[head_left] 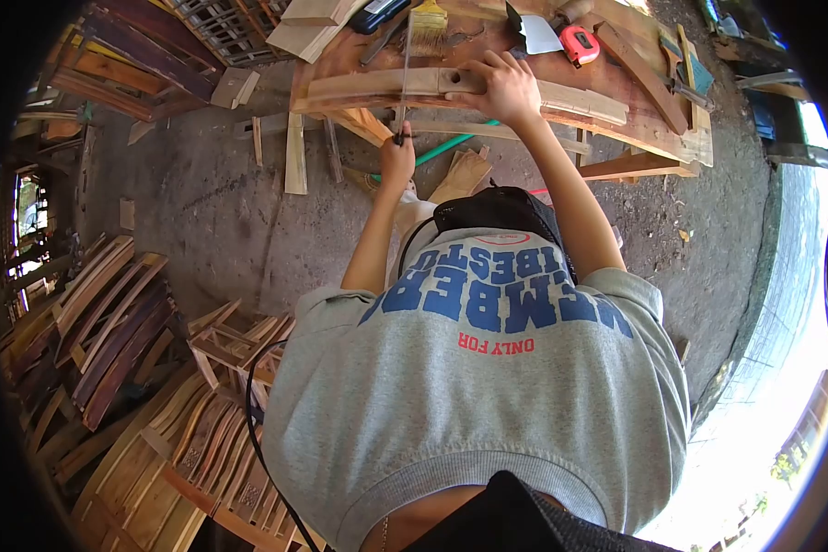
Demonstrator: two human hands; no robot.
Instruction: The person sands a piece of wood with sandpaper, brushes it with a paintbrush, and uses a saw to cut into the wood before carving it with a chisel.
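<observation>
My left hand (397,158) is closed round the dark handle of a thin, straight tool (405,92), which looks like a hand saw seen edge-on. Its narrow blade runs upward across a curved wooden piece (368,86) at the front edge of the workbench (524,69). My right hand (508,87) grips that piece from above, thumb at the near side and fingers over the top. Beside the thumb, a dark round hole or knot (454,78) shows in the wood. Whether the blade has cut into the wood cannot be made out.
On the bench lie a paintbrush (428,28), a red tape measure (580,44), a brown wooden bar (641,78) and another brush (672,55). Curved wooden parts (110,313) are stacked at left. A green hose (446,147) and offcuts (294,152) lie on the floor.
</observation>
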